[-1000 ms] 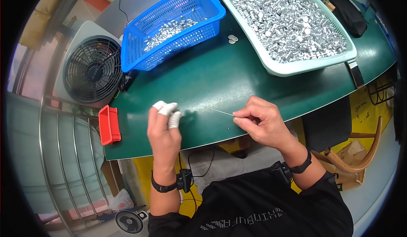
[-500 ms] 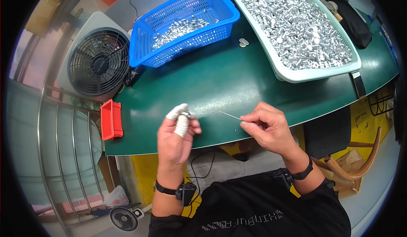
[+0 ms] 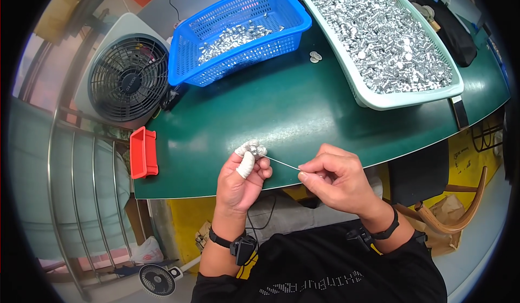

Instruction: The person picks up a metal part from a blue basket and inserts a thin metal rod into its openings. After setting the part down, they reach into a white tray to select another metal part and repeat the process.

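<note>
My left hand, its thumb and a finger wrapped in white covers, pinches a small silvery metal part above the table's front edge. My right hand grips a thin metal rod between thumb and fingertips. The rod points left, and its far end reaches the metal part; whether it is inside or only touching cannot be made out. At the back right a pale green basket is heaped with small silvery metal pieces. A blue basket to its left holds fewer of them.
A few flat silvery discs lie on the green table between the baskets. A red bin stands at the left edge, near a box fan. A chair is at the lower right, a small white fan at the lower left.
My left hand has moved right and my right hand slightly left and down, bringing the rod's tip to the metal part. The camera view has shifted slightly.
</note>
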### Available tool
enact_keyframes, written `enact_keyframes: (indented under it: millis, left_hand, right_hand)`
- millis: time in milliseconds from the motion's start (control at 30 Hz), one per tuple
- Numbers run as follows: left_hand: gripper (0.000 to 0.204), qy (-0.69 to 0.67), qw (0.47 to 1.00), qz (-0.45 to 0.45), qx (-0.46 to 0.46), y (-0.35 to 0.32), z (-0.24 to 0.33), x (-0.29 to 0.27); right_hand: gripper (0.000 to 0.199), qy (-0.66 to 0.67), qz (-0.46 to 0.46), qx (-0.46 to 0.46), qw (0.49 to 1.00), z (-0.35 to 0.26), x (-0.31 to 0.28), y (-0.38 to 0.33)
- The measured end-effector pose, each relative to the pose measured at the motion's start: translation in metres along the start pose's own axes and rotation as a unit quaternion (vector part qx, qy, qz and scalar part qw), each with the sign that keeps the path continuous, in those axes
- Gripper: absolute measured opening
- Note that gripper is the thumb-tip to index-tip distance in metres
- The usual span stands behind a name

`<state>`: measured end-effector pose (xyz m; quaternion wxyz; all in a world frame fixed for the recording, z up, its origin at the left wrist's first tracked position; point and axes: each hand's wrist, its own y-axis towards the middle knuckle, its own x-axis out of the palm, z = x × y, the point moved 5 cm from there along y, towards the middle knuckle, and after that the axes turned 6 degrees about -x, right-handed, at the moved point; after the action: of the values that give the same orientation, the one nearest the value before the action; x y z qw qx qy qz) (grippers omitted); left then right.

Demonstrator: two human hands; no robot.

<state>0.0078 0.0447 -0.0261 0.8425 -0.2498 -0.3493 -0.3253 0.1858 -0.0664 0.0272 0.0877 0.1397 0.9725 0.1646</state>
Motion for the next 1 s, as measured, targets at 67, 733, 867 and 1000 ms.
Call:
enact_keyframes:
  millis: [67, 733, 867, 1000]
  left_hand:
    - [0.024, -0.001, 1.000, 0.000, 0.000, -0.001, 0.000, 0.000]
    - [0.021, 0.276, 0.938, 0.137, 0.162, -0.008, -0.001, 0.017]
    - [0.021, 0.189, 0.978, 0.064, 0.053, -0.004, 0.005, 0.011]
    - [0.019, 0.364, 0.918, 0.116, 0.109, -0.007, 0.001, 0.014]
  right_hand:
    - [0.005, -0.002, 0.001, -0.003, 1.000, -0.002, 0.001, 0.002]
    - [0.006, -0.008, 0.018, -0.011, 1.000, 0.001, -0.006, -0.007]
    - [0.007, 0.092, -0.027, 0.045, 0.994, 0.017, -0.013, -0.006]
    - [0.008, 0.075, -0.035, 0.046, 0.995, 0.031, -0.012, -0.006]
